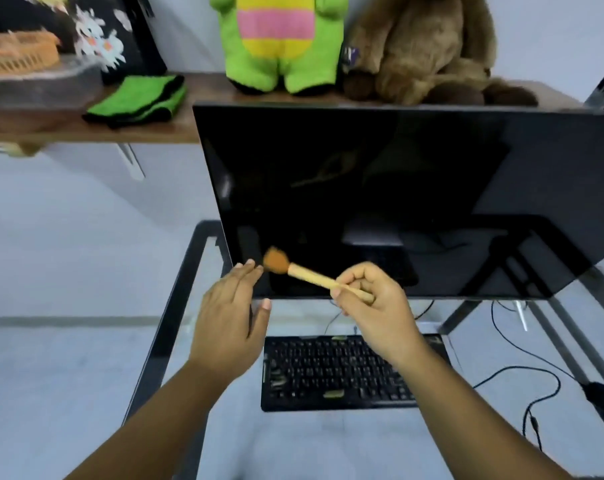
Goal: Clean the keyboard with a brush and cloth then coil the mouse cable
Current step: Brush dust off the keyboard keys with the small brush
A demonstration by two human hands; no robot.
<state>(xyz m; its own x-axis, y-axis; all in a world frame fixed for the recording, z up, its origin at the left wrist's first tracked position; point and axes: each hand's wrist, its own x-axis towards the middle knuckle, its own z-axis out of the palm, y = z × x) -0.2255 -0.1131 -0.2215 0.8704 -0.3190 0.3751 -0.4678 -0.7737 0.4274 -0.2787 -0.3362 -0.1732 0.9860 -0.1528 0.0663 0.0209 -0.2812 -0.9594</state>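
A black keyboard lies on the glass desk, with small bits of debris on its keys. My right hand is raised above it, shut on the wooden handle of a brush. The brush's orange bristles point left and touch the fingertips of my left hand, which is open and holds nothing. A folded green cloth rests on the wooden shelf at upper left. The black mouse sits at the right edge, its cable trailing loosely over the desk.
A large dark monitor stands right behind the keyboard. The shelf also carries a green plush toy, a brown plush toy, a grey tray and an orange basket. The desk's black frame runs along the left.
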